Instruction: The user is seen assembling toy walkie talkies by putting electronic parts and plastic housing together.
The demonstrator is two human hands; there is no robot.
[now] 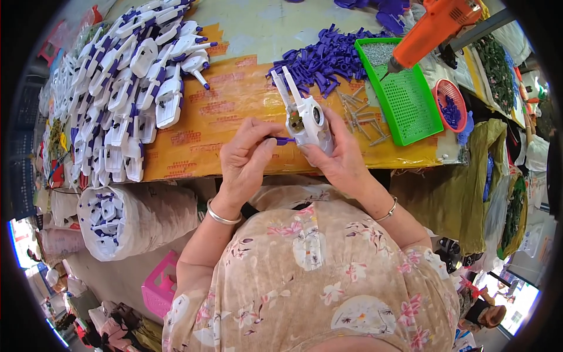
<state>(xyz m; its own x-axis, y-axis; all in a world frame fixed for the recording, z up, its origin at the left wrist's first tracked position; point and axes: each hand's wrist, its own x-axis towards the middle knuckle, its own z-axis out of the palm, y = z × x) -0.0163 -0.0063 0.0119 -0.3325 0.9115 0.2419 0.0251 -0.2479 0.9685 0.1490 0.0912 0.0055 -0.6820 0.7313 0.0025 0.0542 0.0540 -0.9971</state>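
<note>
My right hand (345, 154) is wrapped round a white plastic housing (311, 120) with two long prongs pointing away from me. Its side shows a dark round opening and some brownish inner parts. Pinched between the fingers of my left hand (243, 157) is a small purple plastic piece (284, 141), its tip against the left side of the housing. Whether the piece is inside the housing, I cannot tell. Just beyond my hands lies a heap of purple plastic pieces (328, 56). Several long, thin pale pieces (362, 117) are scattered right of the housing.
White-and-purple plastic assemblies (120, 82) cover the table's left side. At right are a green tray (404, 105) of small metal bits, a red basket (450, 104) with purple pieces, and an orange power screwdriver (431, 32) hanging above. A filled white sack (146, 220) stands below left.
</note>
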